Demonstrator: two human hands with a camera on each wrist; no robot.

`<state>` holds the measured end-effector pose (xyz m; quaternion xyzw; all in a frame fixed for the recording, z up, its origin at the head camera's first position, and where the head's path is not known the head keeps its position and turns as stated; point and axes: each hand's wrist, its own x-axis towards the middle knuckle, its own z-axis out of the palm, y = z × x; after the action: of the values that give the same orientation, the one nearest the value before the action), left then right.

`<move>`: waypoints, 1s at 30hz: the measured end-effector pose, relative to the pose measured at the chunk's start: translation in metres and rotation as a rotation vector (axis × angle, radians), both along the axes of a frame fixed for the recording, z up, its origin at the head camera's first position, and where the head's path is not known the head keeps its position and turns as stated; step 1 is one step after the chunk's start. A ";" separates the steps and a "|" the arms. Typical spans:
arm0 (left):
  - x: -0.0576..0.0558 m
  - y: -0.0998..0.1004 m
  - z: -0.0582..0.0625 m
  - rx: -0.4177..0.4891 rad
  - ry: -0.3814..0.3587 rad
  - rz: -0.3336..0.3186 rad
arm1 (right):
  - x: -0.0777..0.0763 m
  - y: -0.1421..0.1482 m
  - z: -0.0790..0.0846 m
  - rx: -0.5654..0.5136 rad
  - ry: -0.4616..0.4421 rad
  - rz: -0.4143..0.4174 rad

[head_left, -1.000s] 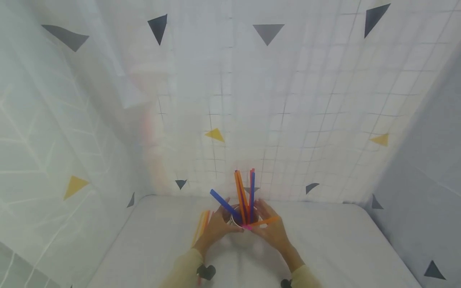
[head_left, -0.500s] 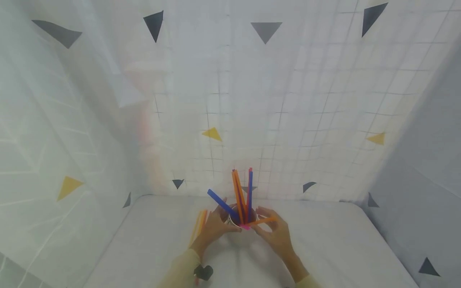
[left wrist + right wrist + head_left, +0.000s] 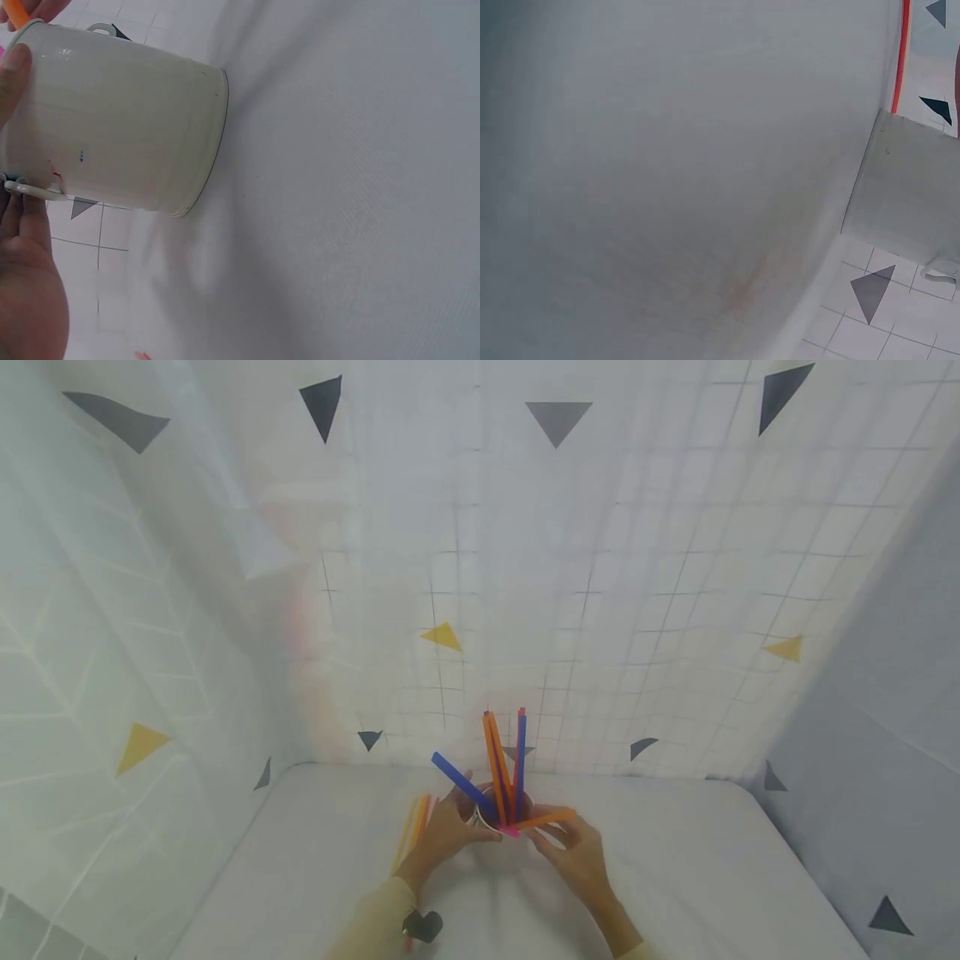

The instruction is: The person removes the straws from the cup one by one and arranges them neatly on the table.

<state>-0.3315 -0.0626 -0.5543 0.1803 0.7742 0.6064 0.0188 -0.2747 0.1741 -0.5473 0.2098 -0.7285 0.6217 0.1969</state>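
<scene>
A cream mug-like pot point(image 3: 120, 120) with small side loops stands upright on the white tabletop, holding several coloured sticks. Two blue sticks point(image 3: 457, 777), orange sticks point(image 3: 495, 760) and a red one rise from it; a short pink piece point(image 3: 508, 832) lies at the near rim. My left hand point(image 3: 447, 832) grips the pot's left side, thumb on the rim and fingers by a loop. My right hand point(image 3: 577, 852) is at the right rim with bent fingers. One low orange stick point(image 3: 551, 817) leans out across its fingers; I cannot tell whether they pinch it.
More yellow and orange sticks point(image 3: 414, 827) lie on the white table point(image 3: 697, 860), left of and partly behind my left forearm. A pale patterned cloth point(image 3: 600, 568) hangs behind the table, with further cloth at both sides.
The right hand's fingers have come down from the far right rim toward the low orange stick, which is tilted slightly more upward. The left hand keeps its hold on the pot.
</scene>
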 end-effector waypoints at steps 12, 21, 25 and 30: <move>-0.003 -0.001 -0.003 -0.019 -0.009 0.000 | 0.010 -0.008 0.019 -0.006 0.054 -0.016; -0.006 0.000 -0.003 -0.031 0.008 -0.012 | 0.012 -0.010 0.021 -0.012 0.057 -0.029; -0.005 0.001 -0.002 -0.035 0.000 -0.007 | 0.002 -0.007 0.009 0.002 0.043 -0.054; -0.001 0.001 0.000 -0.029 -0.012 0.004 | -0.002 -0.003 0.010 0.024 0.052 -0.094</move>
<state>-0.3329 -0.0614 -0.5541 0.1748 0.7832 0.5962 0.0250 -0.2771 0.1714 -0.5373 0.1940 -0.7397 0.5971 0.2420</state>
